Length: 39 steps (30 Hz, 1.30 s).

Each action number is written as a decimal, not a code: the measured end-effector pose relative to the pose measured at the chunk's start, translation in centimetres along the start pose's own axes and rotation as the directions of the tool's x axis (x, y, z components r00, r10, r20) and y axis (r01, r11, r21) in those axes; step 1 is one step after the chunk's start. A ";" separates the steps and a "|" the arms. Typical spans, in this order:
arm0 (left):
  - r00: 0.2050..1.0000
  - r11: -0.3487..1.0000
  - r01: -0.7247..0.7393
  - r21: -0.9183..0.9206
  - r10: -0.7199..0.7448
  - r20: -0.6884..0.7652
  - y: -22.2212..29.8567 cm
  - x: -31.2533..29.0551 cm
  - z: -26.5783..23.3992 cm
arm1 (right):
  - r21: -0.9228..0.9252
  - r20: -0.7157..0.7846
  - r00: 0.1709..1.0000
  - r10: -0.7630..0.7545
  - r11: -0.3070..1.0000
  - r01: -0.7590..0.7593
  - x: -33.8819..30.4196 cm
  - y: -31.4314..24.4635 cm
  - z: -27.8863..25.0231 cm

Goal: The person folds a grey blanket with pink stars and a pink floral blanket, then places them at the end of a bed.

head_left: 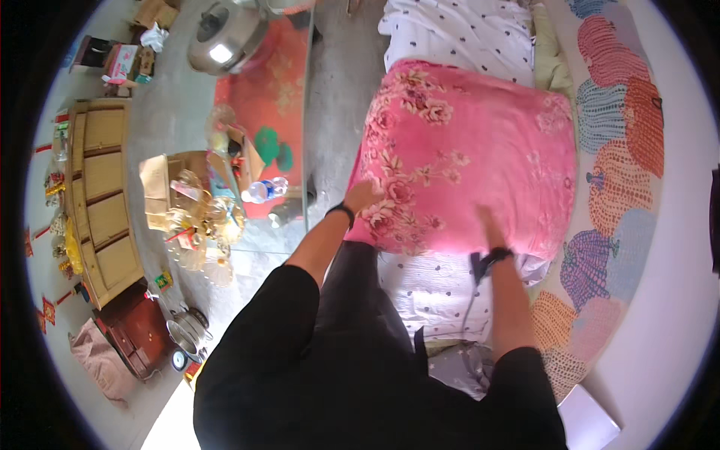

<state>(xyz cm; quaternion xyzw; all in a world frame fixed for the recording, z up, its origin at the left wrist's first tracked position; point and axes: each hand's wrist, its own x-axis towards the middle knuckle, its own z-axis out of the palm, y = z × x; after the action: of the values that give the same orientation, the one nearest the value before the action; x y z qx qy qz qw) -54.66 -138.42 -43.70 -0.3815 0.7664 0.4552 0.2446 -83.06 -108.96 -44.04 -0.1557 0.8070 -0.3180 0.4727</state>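
Note:
A pink blanket (487, 142) with a rose pattern lies folded into a broad rectangle on the bed. My left hand (365, 196) rests at the blanket's left edge, its fingers stretched over the flowers. Over the near part of the blanket is my right hand (491, 227), smeared by motion, so its fingers cannot be made out. Both wrists carry dark bands. Beneath the blanket spreads a white sheet (427, 289) with small dark spots, showing on the near side. More white spotted bedding (457, 34) lies rumpled beyond it.
To the left stands a glass-topped table (300, 105) with a lidded metal pan (225, 37), a plastic bottle (264, 190) and glass dishes. A patterned wall covering (607, 180) runs along the bed's right side. A wooden cabinet (105, 195) stands farther left; grey bedding (457, 367) lies close to me.

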 end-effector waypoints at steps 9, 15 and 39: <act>0.842 0.894 0.111 -0.434 -0.317 -0.437 -11.5 0.6 18.2 | 0.290 0.235 0.639 0.732 0.575 -0.765 -7.0 10.0 14.9; 0.670 0.474 0.266 -0.839 -0.717 -0.192 -23.5 5.2 19.8 | 0.652 -0.429 0.718 0.548 0.738 -0.174 1.5 12.5 11.0; 0.984 0.171 0.104 -0.980 -0.159 0.076 -18.4 -7.4 14.8 | -0.253 -0.528 0.842 -0.112 0.967 -0.029 1.1 21.2 -27.8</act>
<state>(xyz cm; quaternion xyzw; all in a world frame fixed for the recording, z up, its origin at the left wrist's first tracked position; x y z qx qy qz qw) -35.07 -128.12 -54.67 -0.5237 0.2682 0.8078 -0.0339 -106.55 -83.52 -49.05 -0.1364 0.9370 -0.2543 0.1969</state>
